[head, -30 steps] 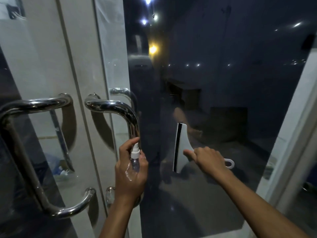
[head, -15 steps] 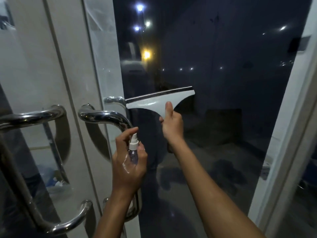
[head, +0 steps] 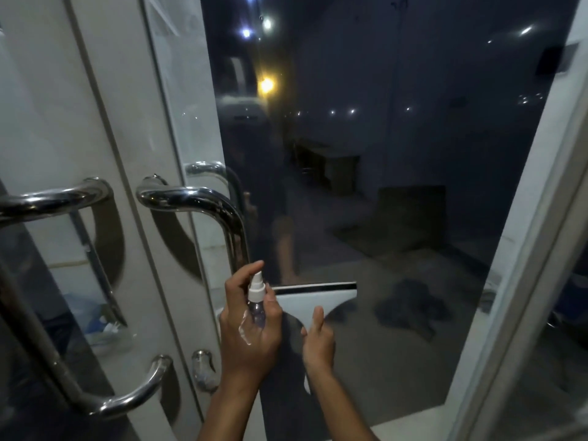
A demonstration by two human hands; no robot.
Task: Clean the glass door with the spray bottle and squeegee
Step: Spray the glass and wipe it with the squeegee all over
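Observation:
The glass door fills the middle of the head view, dark outside behind it. My right hand grips the handle of a white squeegee, thumb up along it. Its black blade lies level against the lower glass. My left hand holds a small clear spray bottle with a white nozzle, forefinger curled over the top. It sits just left of the squeegee and partly covers the blade's left end.
A chrome pull handle juts out beside my left hand, with a second one on the left door leaf. A white door frame runs down the right side. Lights reflect in the upper glass.
My right hand has drawn the squeegee down the glass from handle height to beside the spray bottle. One second ago the blade stood upright. My left hand has held still.

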